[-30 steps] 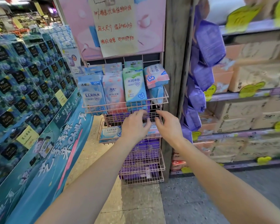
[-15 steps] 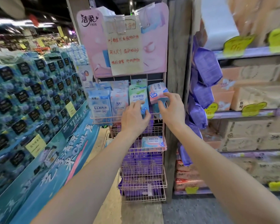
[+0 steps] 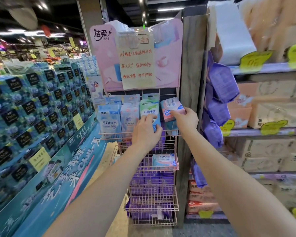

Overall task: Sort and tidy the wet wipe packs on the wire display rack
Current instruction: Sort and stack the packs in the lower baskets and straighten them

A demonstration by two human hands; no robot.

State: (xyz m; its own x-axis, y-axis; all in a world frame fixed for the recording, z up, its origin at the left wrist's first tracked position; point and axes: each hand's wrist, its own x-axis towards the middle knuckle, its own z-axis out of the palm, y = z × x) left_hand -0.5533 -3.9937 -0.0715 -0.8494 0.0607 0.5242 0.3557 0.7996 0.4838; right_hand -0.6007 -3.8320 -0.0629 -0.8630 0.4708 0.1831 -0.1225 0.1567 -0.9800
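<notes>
Tidying seemingly just starting: right hand [image 3: 186,119] is clamping the crooked pink-and-white plastic wipe pack [image 3: 171,108], left hand [image 3: 146,131] is gripping the upright green-and-blue plastic pack [image 3: 149,111]; lower pink wire baskets [image 3: 152,218] are waiting untouched.

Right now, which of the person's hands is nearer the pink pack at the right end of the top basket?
Right. The right hand pinches the pink pack itself; the left hand holds the green pack next to it, on its left.

Left hand [image 3: 144,132] partly hides green pack [image 3: 149,108], right hand [image 3: 186,119] pink pack [image 3: 171,104]
</notes>
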